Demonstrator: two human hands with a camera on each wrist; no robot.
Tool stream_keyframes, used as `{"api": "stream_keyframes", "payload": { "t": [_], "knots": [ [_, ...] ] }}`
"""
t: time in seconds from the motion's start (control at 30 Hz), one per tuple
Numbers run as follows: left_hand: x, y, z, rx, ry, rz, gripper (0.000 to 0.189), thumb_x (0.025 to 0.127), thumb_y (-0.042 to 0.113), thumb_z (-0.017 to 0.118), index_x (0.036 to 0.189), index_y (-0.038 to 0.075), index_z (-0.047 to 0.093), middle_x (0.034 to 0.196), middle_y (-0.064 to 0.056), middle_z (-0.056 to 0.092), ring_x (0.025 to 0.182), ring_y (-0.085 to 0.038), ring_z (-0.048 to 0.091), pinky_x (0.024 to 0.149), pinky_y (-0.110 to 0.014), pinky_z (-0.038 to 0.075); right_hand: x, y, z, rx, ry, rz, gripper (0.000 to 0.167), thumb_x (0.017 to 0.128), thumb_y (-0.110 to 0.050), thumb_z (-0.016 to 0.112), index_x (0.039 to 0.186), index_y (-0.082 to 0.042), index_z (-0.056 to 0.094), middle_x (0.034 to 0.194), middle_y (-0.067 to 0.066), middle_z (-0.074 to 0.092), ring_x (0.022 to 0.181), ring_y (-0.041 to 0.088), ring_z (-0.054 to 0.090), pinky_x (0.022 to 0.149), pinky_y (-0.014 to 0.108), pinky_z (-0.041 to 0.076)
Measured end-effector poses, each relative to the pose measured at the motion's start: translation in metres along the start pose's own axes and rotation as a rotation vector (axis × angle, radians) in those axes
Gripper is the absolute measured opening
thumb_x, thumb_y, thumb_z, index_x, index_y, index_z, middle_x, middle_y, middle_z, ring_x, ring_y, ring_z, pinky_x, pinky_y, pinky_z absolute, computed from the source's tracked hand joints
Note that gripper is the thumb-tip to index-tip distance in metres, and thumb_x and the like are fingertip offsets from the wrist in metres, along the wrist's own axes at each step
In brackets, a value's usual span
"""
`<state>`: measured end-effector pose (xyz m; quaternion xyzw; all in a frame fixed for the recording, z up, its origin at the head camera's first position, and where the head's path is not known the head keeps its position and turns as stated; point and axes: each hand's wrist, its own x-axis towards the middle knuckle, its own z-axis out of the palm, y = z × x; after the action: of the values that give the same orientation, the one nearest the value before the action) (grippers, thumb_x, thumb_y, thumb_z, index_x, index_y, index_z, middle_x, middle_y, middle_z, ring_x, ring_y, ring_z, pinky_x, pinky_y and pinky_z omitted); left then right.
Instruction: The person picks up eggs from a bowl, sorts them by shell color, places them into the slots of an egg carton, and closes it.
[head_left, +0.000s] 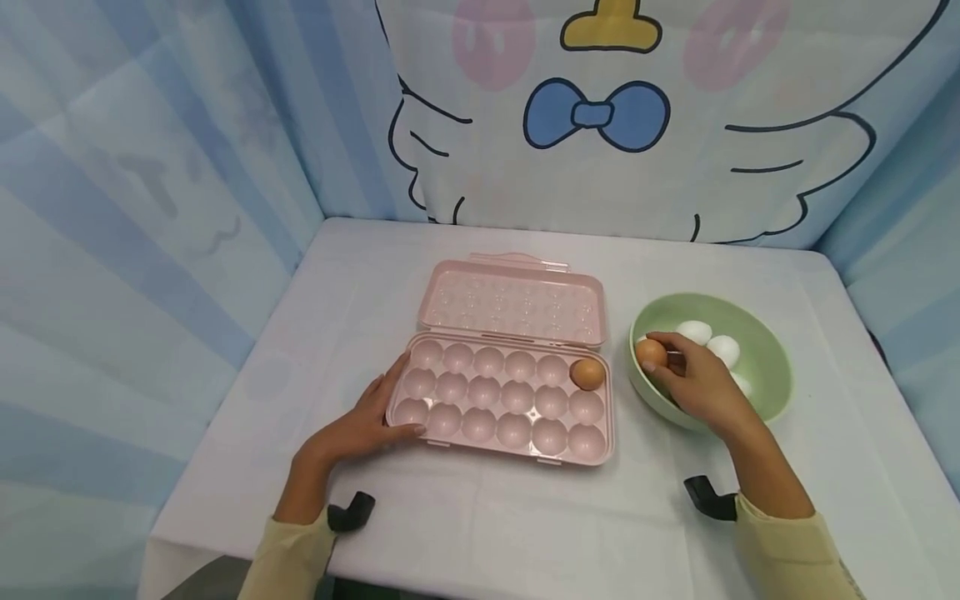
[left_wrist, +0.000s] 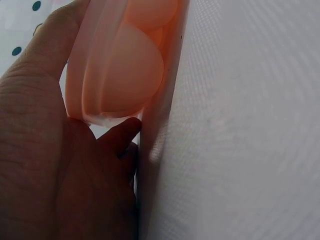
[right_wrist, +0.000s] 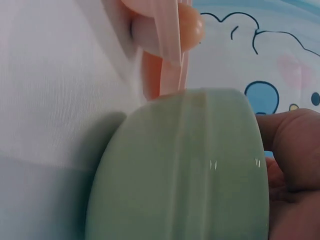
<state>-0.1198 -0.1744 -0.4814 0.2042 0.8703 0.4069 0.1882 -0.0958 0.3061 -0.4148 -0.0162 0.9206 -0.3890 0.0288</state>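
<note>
A pink plastic egg box (head_left: 501, 457) lies unfolded on the table, its lid (head_left: 510, 292) tipped back behind the cups. One brown egg (head_left: 587, 374) sits in the back right cup. My left hand (head_left: 369, 423) grips the box's left end, thumb at the front edge and fingers along the side; the left wrist view shows the box's underside (left_wrist: 127, 70) against that hand. Inside the left rim of a green bowl (head_left: 772, 367), my right hand (head_left: 701, 379) pinches another brown egg (head_left: 651, 352) between thumb and fingers. In the right wrist view the bowl's wall hides most of the fingers.
White eggs (head_left: 723, 350) lie in the bowl, partly hidden behind the right hand. A white cloth covers the table (head_left: 480, 517). Behind it hangs a curtain (head_left: 570, 183) with a cartoon print, and blue curtains flank both sides.
</note>
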Motion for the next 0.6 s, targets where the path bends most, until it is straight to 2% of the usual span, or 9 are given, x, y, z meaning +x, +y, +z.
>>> {"api": "stream_keyframes", "payload": {
  "t": [0.23,0.3,0.47,0.53,0.6],
  "knots": [
    [-0.001,0.0,0.0,-0.011,-0.003,-0.017,0.113,0.091,0.046,0.076,0.168,0.025,-0.004,0.172,-0.011,0.006,0.155,-0.041,0.0,0.12,-0.063,0.006,-0.003,-0.008,0.004,0.097,0.081,-0.004,0.054,0.106,-0.018,0.063,0.152,0.002,0.045,0.141,0.032,0.052,0.126,0.05,0.055,0.102,0.059,0.044],
    [-0.001,0.0,0.0,-0.011,-0.004,-0.017,0.113,0.091,0.046,0.076,0.168,0.025,-0.004,0.172,-0.011,0.006,0.155,-0.042,0.0,0.119,-0.064,0.007,-0.002,-0.009,0.006,0.127,0.105,-0.021,0.054,0.105,-0.016,0.064,0.151,0.003,0.046,0.139,0.032,0.053,0.126,0.048,0.056,0.104,0.051,0.046],
    [-0.001,-0.001,0.0,-0.017,-0.003,-0.013,0.113,0.091,0.046,0.077,0.168,0.025,-0.004,0.172,-0.011,0.006,0.155,-0.042,0.001,0.119,-0.066,0.008,-0.001,-0.013,0.008,0.207,0.171,-0.065,0.054,0.102,-0.015,0.069,0.149,0.002,0.049,0.138,0.025,0.055,0.128,0.041,0.054,0.099,0.017,0.045],
    [-0.001,-0.001,0.0,-0.017,-0.004,-0.014,0.113,0.091,0.047,0.077,0.168,0.026,-0.004,0.172,-0.011,0.006,0.155,-0.042,0.001,0.118,-0.066,0.008,-0.002,-0.017,0.01,0.228,0.187,-0.069,0.054,0.101,-0.017,0.071,0.148,0.0,0.05,0.139,0.021,0.055,0.129,0.039,0.054,0.095,0.011,0.044],
    [0.0,0.0,0.0,-0.012,-0.004,-0.016,0.113,0.091,0.047,0.077,0.168,0.026,-0.004,0.173,-0.01,0.006,0.155,-0.042,0.001,0.119,-0.065,0.009,-0.003,-0.02,0.011,0.242,0.197,-0.077,0.054,0.1,-0.018,0.072,0.146,0.0,0.051,0.137,0.018,0.055,0.129,0.036,0.055,0.095,0.011,0.044]
  ]
}}
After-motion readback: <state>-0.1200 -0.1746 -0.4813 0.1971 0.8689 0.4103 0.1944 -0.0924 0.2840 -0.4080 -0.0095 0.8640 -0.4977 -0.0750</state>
